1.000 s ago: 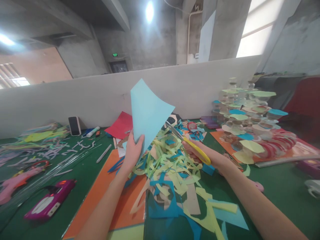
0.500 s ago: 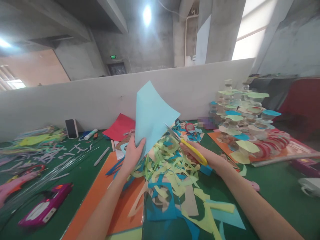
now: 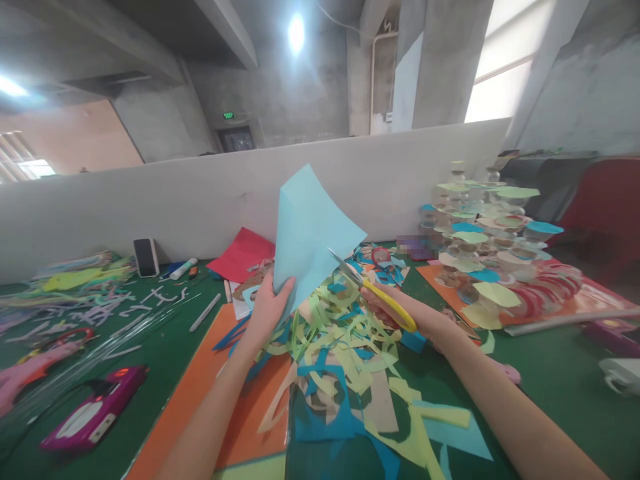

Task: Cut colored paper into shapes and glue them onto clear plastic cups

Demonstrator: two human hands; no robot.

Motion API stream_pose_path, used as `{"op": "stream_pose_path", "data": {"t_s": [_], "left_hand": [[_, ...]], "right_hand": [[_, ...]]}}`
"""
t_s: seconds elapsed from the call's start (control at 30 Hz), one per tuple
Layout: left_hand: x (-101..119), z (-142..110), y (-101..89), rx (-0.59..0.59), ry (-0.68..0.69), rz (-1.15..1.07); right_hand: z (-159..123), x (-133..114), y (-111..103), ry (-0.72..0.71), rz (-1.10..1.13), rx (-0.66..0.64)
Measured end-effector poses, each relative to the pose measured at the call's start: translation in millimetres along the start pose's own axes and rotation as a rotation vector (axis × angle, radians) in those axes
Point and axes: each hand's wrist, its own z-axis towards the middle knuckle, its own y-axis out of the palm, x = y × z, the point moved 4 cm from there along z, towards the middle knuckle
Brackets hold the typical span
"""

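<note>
My left hand (image 3: 267, 308) is closed on the lower corner of a light blue paper sheet (image 3: 313, 233) and holds it upright above the table. My right hand (image 3: 400, 313) grips yellow-handled scissors (image 3: 373, 290), whose blades touch the sheet's right edge. Under both hands lies a heap of yellow-green and blue paper scraps (image 3: 345, 347) on the green table (image 3: 545, 373).
An orange sheet (image 3: 200, 393) lies under my left arm. A red sheet (image 3: 240, 253), a phone (image 3: 145, 257) and a marker (image 3: 184, 269) sit by the white partition. A magenta toy car (image 3: 95, 413) is at front left. Stacked glass jars with paper lids (image 3: 480, 233) stand at right.
The blue sheet and both hands have shifted slightly to the right. The scissor blades have come up against the sheet's right edge.
</note>
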Motion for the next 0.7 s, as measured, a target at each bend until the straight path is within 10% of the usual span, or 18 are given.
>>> {"op": "stream_pose_path", "data": {"t_s": [0.7], "left_hand": [[-7.9, 1.7, 3.7, -0.043, -0.018, -0.03]], "right_hand": [[4.9, 7.3, -2.8, -0.013, -0.138, 0.003]]}}
